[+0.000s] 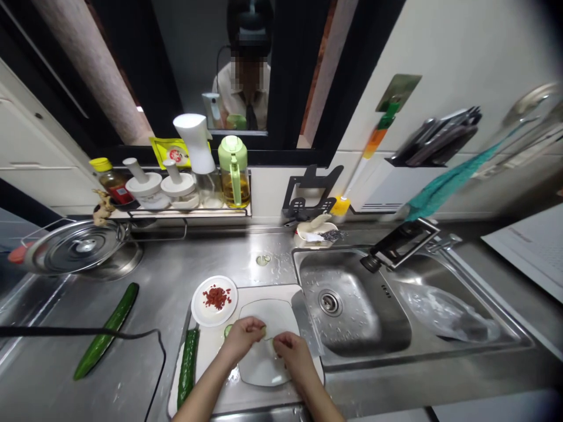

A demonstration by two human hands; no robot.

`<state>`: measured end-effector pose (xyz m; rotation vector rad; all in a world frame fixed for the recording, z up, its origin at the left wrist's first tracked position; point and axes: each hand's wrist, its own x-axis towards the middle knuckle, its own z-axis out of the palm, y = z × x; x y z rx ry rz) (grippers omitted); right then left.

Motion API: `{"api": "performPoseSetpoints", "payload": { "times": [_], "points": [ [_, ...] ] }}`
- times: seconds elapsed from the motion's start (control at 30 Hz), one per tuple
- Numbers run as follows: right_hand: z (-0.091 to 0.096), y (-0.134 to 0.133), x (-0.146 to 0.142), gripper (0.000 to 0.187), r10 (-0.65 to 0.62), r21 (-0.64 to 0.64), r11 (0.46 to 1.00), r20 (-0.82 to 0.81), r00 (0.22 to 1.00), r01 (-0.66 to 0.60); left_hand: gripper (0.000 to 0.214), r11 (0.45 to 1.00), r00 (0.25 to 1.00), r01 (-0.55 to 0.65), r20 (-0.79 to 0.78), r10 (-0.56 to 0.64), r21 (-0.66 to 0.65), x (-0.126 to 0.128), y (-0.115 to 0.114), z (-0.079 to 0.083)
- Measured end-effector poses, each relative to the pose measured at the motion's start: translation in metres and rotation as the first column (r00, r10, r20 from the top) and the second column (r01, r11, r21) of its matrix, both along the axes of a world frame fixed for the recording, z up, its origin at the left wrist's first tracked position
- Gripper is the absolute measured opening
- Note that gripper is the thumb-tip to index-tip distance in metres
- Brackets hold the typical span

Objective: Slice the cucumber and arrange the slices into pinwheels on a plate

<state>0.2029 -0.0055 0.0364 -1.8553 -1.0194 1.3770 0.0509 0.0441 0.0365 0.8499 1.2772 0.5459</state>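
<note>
The left hand (248, 338) and right hand (289, 350), forearms (211, 375) entering from 7 and 5 o'clock, hung slightly apart over a pale square plate (268, 369), fingertips drawn close; whether they gripped anything was too small to tell. The plate lay on a white board (206, 351), itself on a steel counter (229, 252); a dark-framed window (281, 157) stood at 12 o'clock. Around the hands: dish (200, 310) of red pieces (216, 298), 10 o'clock; near cucumber (188, 366), 8; sink (356, 328), 2. At 9, a black cable (147, 334) crossed the view of a far cucumber (115, 319).
</note>
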Motion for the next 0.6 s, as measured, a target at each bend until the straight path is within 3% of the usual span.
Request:
{"api": "performPoseSetpoints", "payload": {
  "times": [0.3, 0.43, 0.6],
  "points": [
    [-0.021, 0.022, 0.006, 0.009, 0.025, 0.015, 1.0, 0.128, 0.992, -0.027, 0.017, 0.967, 0.956, 0.062, -0.293, 0.013, 0.246, 0.011, 0.015, -0.023],
    [-0.027, 0.029, 0.004, 0.009, 0.034, 0.065, 0.997, 0.235, 0.971, -0.051, 0.011, 0.942, 0.906, 0.135, -0.422, 0.009, 0.309, 0.015, 0.025, -0.018],
    [-0.031, 0.04, 0.0, 0.009, 0.071, 0.129, 0.984, 0.359, 0.931, -0.125, 0.012, 0.889, 0.788, 0.269, -0.615, 0.017, 0.37, 0.021, 0.036, -0.01]
  ]
}}
